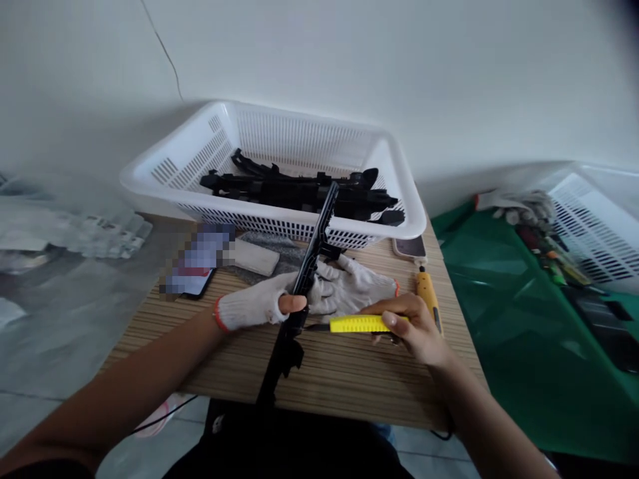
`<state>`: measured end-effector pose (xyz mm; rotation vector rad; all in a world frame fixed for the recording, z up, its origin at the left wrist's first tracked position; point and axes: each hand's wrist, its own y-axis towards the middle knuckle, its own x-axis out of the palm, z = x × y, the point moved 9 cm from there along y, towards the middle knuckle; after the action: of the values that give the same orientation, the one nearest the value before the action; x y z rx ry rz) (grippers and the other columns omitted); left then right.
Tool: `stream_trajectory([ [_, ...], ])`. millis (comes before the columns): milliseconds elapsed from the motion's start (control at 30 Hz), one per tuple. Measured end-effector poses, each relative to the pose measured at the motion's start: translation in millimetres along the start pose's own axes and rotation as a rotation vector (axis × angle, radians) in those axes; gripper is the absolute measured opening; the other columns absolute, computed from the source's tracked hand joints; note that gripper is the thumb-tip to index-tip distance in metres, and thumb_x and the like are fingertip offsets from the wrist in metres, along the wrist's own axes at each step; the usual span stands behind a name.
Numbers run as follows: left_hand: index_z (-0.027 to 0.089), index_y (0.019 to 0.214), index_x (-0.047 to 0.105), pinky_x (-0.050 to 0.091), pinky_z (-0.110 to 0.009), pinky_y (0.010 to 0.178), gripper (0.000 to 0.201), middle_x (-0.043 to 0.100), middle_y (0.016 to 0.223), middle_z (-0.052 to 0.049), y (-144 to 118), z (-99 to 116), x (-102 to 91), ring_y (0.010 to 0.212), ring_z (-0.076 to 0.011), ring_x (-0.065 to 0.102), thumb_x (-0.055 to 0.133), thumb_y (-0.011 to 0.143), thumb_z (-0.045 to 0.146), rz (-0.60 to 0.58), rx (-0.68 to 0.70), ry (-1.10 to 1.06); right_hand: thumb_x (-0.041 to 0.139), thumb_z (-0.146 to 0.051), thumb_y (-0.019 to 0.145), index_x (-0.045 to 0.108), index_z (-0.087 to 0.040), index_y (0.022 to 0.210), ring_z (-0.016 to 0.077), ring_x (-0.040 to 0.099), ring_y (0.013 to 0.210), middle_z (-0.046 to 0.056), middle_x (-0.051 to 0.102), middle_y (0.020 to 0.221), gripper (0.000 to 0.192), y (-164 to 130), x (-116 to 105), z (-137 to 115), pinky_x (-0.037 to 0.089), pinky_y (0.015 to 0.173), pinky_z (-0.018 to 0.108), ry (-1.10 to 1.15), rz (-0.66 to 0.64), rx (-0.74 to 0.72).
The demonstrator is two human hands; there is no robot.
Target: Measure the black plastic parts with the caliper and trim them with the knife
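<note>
A white slotted plastic basket (399, 179) is set at the far end of a striped wooden bench (339, 372), and a heap of black plastic moulded parts (279, 186) is held in it. A phone with a blurred screen (197, 266) is laid near the basket's front left, beside a pale rectangular block (255, 257) resting on a grey cloth (284, 256). A second phone (410, 247) is tucked just under the basket's right corner, with an orange-handled tool (426, 293) just below it. To the right, a green surface (499, 332) is seen with another white slotted basket (594, 219) and small mixed items (529, 219).
</note>
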<state>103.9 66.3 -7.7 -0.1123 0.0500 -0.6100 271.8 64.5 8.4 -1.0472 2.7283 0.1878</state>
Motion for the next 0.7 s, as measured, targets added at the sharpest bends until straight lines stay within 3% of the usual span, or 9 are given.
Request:
stream_trajectory([
  [100,0.02,0.077,0.057,0.042,-0.033,0.07,0.07,0.052,0.078,0.0,-1.6,-8.6,-3.6,0.075,-0.0189,0.046,0.061,0.067,0.09,0.049,-0.029,-0.03,0.058,-0.064,0.093,0.084,-0.015,0.089,0.0142,0.061,0.047,0.007,0.072,0.059,0.056,2.6,7.3,5.7,0.044,0.041,0.021,-0.012,-0.038,0.001],
  [233,0.021,0.088,0.06,0.043,-0.034,0.07,0.065,0.056,0.084,-0.002,-3.2,-15.2,-4.3,0.076,-0.0201,0.05,0.062,0.071,0.084,0.065,-0.08,-0.085,0.056,-0.068,0.092,0.084,-0.017,0.085,0.0163,0.06,0.05,0.007,0.072,0.063,0.059,4.2,-5.3,8.1,0.046,0.043,0.026,-0.052,0.108,0.009],
  [333,0.02,0.085,0.058,0.044,-0.035,0.069,0.056,0.057,0.079,-0.001,-2.7,-16.3,-7.4,0.073,-0.0197,0.05,0.067,0.071,0.074,0.114,-0.115,-0.072,0.058,-0.064,0.093,0.083,-0.021,0.088,0.0183,0.062,0.05,0.006,0.073,0.065,0.05,3.3,6.5,5.7,0.048,0.042,0.029,-0.069,-0.02,-0.002],
  [500,0.02,0.088,0.063,0.049,-0.043,0.092,0.041,0.066,0.086,-0.004,1.0,-8.1,-8.2,0.088,-0.0255,0.059,0.067,0.074,0.059,0.135,-0.058,-0.067,0.054,-0.056,0.097,0.081,-0.022,0.103,0.022,0.068,0.06,0.008,0.075,0.075,0.044,1.8,-0.4,2.7,0.056,0.049,0.032,-0.109,0.046,-0.01],
  [600,0.02,0.091,0.065,0.049,-0.044,0.093,0.037,0.069,0.09,-0.005,0.1,-9.3,-13.1,0.092,-0.0268,0.061,0.068,0.074,0.053,0.179,-0.06,-0.032,0.06,-0.05,0.095,0.081,-0.022,0.101,0.0214,0.068,0.059,0.006,0.074,0.072,0.036,3.3,4.4,0.0,0.058,0.049,0.032,-0.136,-0.018,-0.002],
  [700,0.02,0.093,0.066,0.049,-0.042,0.094,0.038,0.07,0.095,-0.005,-1.6,-13.0,-17.0,0.098,-0.0281,0.062,0.071,0.073,0.052,0.205,-0.074,-0.031,0.059,-0.05,0.095,0.081,-0.021,0.094,0.0209,0.068,0.059,0.006,0.075,0.072,0.037,3.9,-0.2,-5.1,0.057,0.048,0.031,-0.125,0.032,0.002],
])
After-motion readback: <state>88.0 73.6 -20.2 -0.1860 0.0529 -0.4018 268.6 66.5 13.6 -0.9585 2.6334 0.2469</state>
